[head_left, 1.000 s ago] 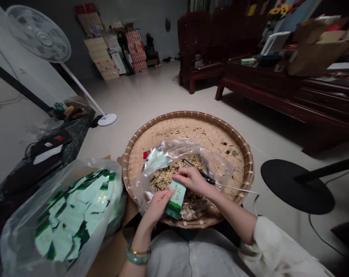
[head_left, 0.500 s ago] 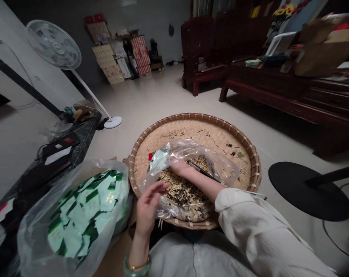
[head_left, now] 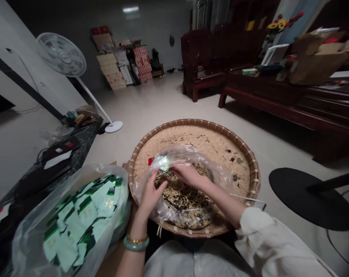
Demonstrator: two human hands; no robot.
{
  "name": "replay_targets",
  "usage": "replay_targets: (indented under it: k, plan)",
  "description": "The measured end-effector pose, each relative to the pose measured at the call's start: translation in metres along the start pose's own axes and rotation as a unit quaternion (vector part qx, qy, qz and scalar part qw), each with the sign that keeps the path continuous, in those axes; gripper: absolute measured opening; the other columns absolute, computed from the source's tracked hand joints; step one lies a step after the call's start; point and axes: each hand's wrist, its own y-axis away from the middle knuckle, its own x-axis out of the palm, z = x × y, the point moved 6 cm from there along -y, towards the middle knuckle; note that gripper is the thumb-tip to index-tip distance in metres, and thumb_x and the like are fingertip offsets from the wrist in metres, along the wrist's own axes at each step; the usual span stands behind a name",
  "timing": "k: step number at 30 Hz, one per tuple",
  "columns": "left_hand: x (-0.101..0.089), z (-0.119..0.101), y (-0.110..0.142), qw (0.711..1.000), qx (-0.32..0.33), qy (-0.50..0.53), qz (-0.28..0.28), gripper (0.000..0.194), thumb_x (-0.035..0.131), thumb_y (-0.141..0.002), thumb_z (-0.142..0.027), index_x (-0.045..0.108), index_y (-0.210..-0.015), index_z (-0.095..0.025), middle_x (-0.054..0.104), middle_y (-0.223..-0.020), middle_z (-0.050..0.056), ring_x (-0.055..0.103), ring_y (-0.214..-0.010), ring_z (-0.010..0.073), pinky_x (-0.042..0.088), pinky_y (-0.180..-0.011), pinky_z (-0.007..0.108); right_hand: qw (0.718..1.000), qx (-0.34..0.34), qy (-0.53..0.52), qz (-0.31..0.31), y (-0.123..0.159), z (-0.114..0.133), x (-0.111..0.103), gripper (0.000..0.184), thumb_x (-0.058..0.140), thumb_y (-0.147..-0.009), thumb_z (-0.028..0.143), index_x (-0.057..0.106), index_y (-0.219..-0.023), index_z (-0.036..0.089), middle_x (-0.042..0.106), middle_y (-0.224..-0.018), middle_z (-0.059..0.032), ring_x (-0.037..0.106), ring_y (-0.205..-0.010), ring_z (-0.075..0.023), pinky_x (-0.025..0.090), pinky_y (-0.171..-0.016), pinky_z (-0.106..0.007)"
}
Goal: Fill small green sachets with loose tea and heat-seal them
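A clear plastic bag (head_left: 220, 173) lies open on a round woven bamboo tray (head_left: 174, 129). Inside it is a loose mix of pale grains and dark shreds (head_left: 182, 196). Over the bag's left part, my right hand (head_left: 188, 175) pinches the edge of a small shiny green packet (head_left: 164, 165). My left hand (head_left: 150, 194) has its fingertips at the packet's left end, thumb held apart and pointing right. The packet appears thin and edge-on between both hands; its lower side is partly hidden. A red scrap (head_left: 150, 161) rests behind the left fingers.
To the left stands a plastic bag (head_left: 27, 231) full of pale green packets (head_left: 87, 211). A thin pale rod (head_left: 247, 198) crosses the tray's right rim. A black round base (head_left: 309, 198) stands at right, a white fan (head_left: 65, 57) far left, and a dark wooden table (head_left: 266, 92) behind.
My right hand has drawn back a little from the bag with a packet. My left hand has moved up and inward to meet it. The dark pen-like tool no longer shows.
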Motion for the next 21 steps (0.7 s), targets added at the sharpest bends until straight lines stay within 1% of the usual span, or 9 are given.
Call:
replay_targets:
  k: [2, 4, 5, 7, 12, 15, 17, 19, 21]
  plan:
    - [0.007, -0.001, 0.006, 0.998, 0.008, -0.049, 0.036, 0.04, 0.07, -0.069, -0.029, 0.068, -0.108, -0.02, 0.066, -0.119, 0.01, 0.051, -0.122, 0.0267, 0.031, -0.108, 0.039, 0.998, -0.016, -0.066, -0.018, 0.013, 0.007, -0.014, 0.018, 0.05, -0.09, 0.022, 0.066, -0.098, 0.02, 0.069, -0.091, -0.0052, 0.062, -0.083, -0.017, 0.047, -0.077, -0.028]
    - [0.014, -0.002, 0.012, 0.995, -0.006, -0.072, 0.067, 0.024, 0.064, -0.075, -0.032, 0.073, -0.093, -0.019, 0.073, -0.094, 0.007, 0.062, -0.098, 0.026, 0.043, -0.093, 0.037, 0.992, 0.011, -0.121, -0.046, 0.024, 0.008, -0.024, 0.018, 0.051, -0.09, 0.022, 0.065, -0.1, 0.02, 0.07, -0.09, -0.0044, 0.063, -0.078, -0.016, 0.049, -0.072, -0.028]
    - [0.018, -0.002, 0.015, 0.994, -0.016, -0.077, 0.082, 0.022, 0.061, -0.077, -0.034, 0.074, -0.086, -0.019, 0.072, -0.083, 0.006, 0.064, -0.084, 0.024, 0.047, -0.083, 0.034, 0.988, 0.03, -0.134, -0.069, 0.03, 0.007, -0.028, 0.019, 0.052, -0.089, 0.021, 0.065, -0.102, 0.02, 0.07, -0.093, -0.005, 0.064, -0.08, -0.0163, 0.049, -0.072, -0.028]
    - [0.026, -0.005, 0.02, 0.992, -0.026, -0.069, 0.103, 0.026, 0.058, -0.08, -0.038, 0.072, -0.075, -0.017, 0.068, -0.069, 0.003, 0.059, -0.067, 0.0196, 0.046, -0.067, 0.029, 0.984, 0.056, -0.123, -0.117, 0.04, 0.006, -0.032, 0.024, 0.053, -0.087, 0.02, 0.064, -0.109, 0.02, 0.07, -0.101, -0.0071, 0.064, -0.088, -0.0185, 0.05, -0.078, -0.032]
    - [0.038, -0.006, 0.035, 0.989, -0.075, 0.02, 0.125, 0.032, 0.061, -0.076, -0.044, 0.073, -0.082, -0.014, 0.066, -0.07, 0.002, 0.055, -0.066, 0.0172, 0.043, -0.061, 0.025, 0.983, 0.016, -0.032, -0.18, 0.058, 0.016, -0.024, 0.032, 0.049, -0.09, 0.021, 0.06, -0.12, 0.023, 0.067, -0.11, -0.01, 0.06, -0.101, -0.023, 0.048, -0.09, -0.042]
    - [0.041, -0.003, 0.043, 0.983, -0.115, 0.06, 0.131, 0.038, 0.063, -0.073, -0.048, 0.072, -0.084, -0.012, 0.065, -0.067, 0.002, 0.054, -0.063, 0.016, 0.042, -0.059, 0.025, 0.978, -0.008, -0.03, -0.206, 0.066, 0.023, -0.022, 0.032, 0.046, -0.092, 0.021, 0.06, -0.121, 0.022, 0.066, -0.114, -0.0107, 0.059, -0.105, -0.0231, 0.047, -0.092, -0.042]
    - [0.042, -0.002, 0.047, 0.978, -0.135, 0.081, 0.139, 0.041, 0.063, -0.073, -0.048, 0.072, -0.087, -0.011, 0.066, -0.068, 0.002, 0.054, -0.061, 0.0155, 0.043, -0.059, 0.025, 0.975, 0.001, -0.057, -0.217, 0.068, 0.024, -0.024, 0.027, 0.048, -0.091, 0.022, 0.064, -0.113, 0.022, 0.069, -0.106, -0.0096, 0.061, -0.098, -0.0221, 0.049, -0.088, -0.04]
    - [0.042, -0.004, 0.047, 0.978, -0.132, 0.078, 0.142, 0.039, 0.063, -0.074, -0.047, 0.072, -0.09, -0.012, 0.067, -0.071, 0.003, 0.056, -0.065, 0.0164, 0.045, -0.062, 0.026, 0.973, 0.014, -0.104, -0.204, 0.068, 0.024, -0.025, 0.021, 0.05, -0.09, 0.022, 0.068, -0.102, 0.022, 0.07, -0.094, -0.0077, 0.064, -0.089, -0.0204, 0.051, -0.081, -0.037]
    - [0.038, -0.008, 0.044, 0.988, -0.089, 0.044, 0.115, 0.032, 0.067, -0.071, -0.042, 0.073, -0.085, -0.015, 0.068, -0.077, 0.004, 0.058, -0.073, 0.0186, 0.046, -0.069, 0.028, 0.975, 0.01, -0.154, -0.162, 0.066, 0.028, -0.024, 0.019, 0.052, -0.089, 0.022, 0.07, -0.095, 0.023, 0.071, -0.088, -0.006, 0.065, -0.084, -0.0189, 0.052, -0.077, -0.034]
